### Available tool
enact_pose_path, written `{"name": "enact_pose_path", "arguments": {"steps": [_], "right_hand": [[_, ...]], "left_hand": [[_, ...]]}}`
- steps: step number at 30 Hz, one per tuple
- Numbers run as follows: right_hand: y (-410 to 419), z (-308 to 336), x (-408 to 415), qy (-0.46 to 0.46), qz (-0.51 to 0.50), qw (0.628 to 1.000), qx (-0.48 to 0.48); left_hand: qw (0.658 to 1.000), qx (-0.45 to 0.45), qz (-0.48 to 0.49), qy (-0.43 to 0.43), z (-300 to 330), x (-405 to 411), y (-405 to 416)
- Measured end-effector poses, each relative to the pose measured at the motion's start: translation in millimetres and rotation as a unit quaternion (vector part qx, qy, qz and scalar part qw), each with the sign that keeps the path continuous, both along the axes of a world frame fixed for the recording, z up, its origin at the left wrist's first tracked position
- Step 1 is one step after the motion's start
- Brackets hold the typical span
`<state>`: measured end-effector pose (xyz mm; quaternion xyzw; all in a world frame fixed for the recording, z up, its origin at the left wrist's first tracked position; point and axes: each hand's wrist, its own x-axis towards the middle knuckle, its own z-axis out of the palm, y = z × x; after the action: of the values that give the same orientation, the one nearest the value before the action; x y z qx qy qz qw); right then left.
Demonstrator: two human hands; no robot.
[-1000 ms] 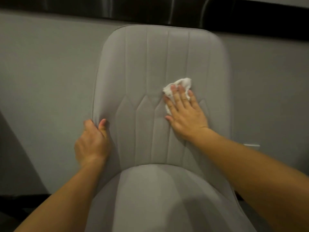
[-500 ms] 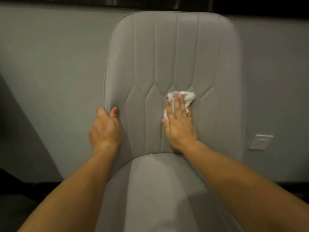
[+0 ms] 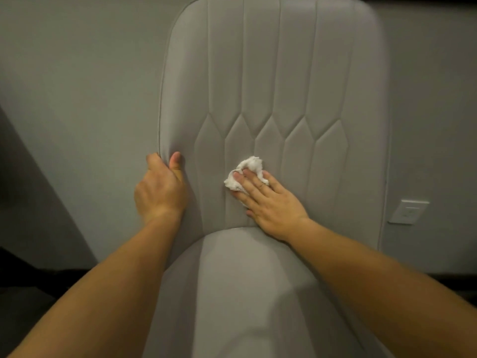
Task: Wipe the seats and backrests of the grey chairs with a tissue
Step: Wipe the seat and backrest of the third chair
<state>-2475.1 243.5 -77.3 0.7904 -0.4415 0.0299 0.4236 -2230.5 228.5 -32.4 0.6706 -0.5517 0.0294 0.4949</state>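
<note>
Grey quilted backrest point(image 3: 278, 73) upright, filling the head view, seat point(image 3: 245, 293) running near below it. White tissue point(image 3: 244, 174) crumpled low on the backrest, just above the seat join. Right hand point(image 3: 271, 205) flat on it, fingers point(image 3: 251, 180) spread and pressing, wad peeking out far-left of the fingertips. Left hand point(image 3: 160, 189) clamped on the backrest's left edge, thumb in front. Unwiped panels lying right and far; right hand nearer, likely sweeping there.
</note>
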Motion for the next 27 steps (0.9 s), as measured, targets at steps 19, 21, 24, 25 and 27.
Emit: {"name": "enact_pose_path", "arguments": {"steps": [19, 21, 24, 25, 27], "right_hand": [[34, -9, -63, -0.113, -0.063, 0.991, 0.013], [21, -20, -36, -0.241, -0.047, 0.969, 0.018], [6, -30, 8, -0.449, -0.023, 0.893, 0.0], [4, -30, 19, -0.494, -0.021, 0.869, -0.01], [0, -25, 38, -0.562, -0.014, 0.826, -0.031]], "left_hand": [[1.0, -0.013, 0.0, 0.005, 1, 2, -1], [1.0, -0.015, -0.002, 0.007, 1, 1, -1], [1.0, -0.013, -0.001, 0.005, 1, 1, -1], [1.0, -0.011, 0.001, 0.004, 1, 1, -1], [1.0, -0.008, 0.004, 0.002, 1, 0, -1]]}}
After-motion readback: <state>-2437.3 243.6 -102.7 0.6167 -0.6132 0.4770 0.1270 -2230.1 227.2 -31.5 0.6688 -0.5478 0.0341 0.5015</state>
